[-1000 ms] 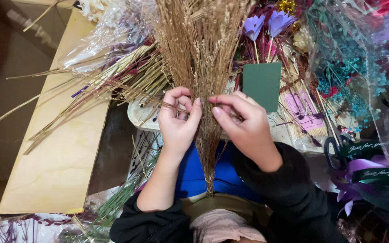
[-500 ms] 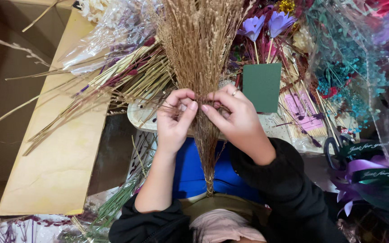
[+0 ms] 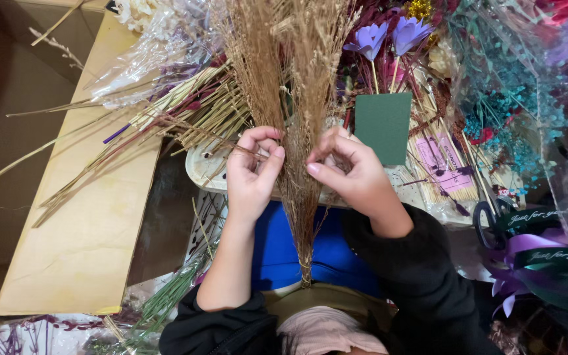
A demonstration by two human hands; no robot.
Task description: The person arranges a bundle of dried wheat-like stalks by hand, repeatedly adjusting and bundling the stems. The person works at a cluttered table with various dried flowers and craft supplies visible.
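Observation:
A tall bunch of dried tan grass (image 3: 290, 98) stands upright between my hands, its stems tied near my lap. My left hand (image 3: 252, 172) pinches a few thin sprigs at the bunch's left side. My right hand (image 3: 350, 172) pinches sprigs on its right side, thumb and forefinger together. Both hands are just apart, with the stems between them.
A dark green foam block (image 3: 382, 126) stands just right of the bunch. Pale dried stalks (image 3: 165, 125) in clear wrap lie over a cardboard box (image 3: 80, 236) at left. Purple flowers (image 3: 389, 36), teal dried sprigs (image 3: 514, 112), scissors (image 3: 488, 220) and purple ribbon (image 3: 534, 253) crowd the right.
My hands have moved slightly apart on the bunch, each pulling a few sprigs to its side. The bunch has stayed upright in place.

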